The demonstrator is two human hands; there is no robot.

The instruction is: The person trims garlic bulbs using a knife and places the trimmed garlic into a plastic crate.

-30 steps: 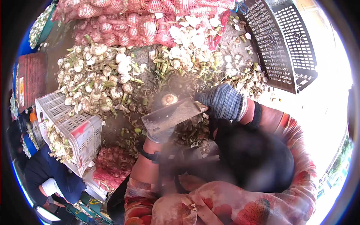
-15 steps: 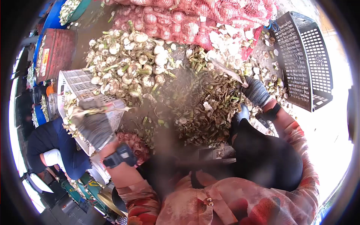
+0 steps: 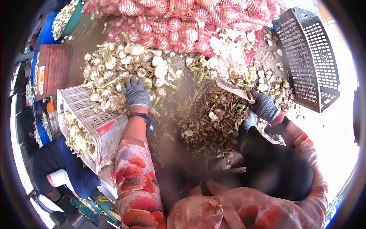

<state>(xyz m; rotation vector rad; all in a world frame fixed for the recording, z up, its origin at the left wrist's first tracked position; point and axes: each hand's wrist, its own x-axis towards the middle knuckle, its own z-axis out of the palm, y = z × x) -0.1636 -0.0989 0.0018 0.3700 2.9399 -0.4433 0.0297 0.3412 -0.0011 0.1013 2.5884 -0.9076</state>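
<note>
My left hand (image 3: 136, 92), in a grey glove, reaches onto the lower edge of the heap of garlic bulbs (image 3: 110, 63). Its fingers are spread over the bulbs, and nothing shows gripped in them. On the right, my right hand (image 3: 264, 106), gloved too, is closed round the handle of a wide-bladed knife (image 3: 232, 89). The blade points up and left, above a pile of dry stalks and leaves (image 3: 213, 122). Pale garlic skins (image 3: 228, 47) lie beyond the blade.
Red mesh sacks of bulbs (image 3: 164, 32) lie across the top. A white crate (image 3: 103, 124) with garlic stands at left, near a bent-over person in dark clothes (image 3: 63, 164). A black crate (image 3: 301, 57) is at upper right, a red container (image 3: 54, 70) at upper left.
My left hand was over the white crate with a garlic stalk half a second ago; now it is on the heap without it. My right hand has kept the knife, moved rightward since the first frame.
</note>
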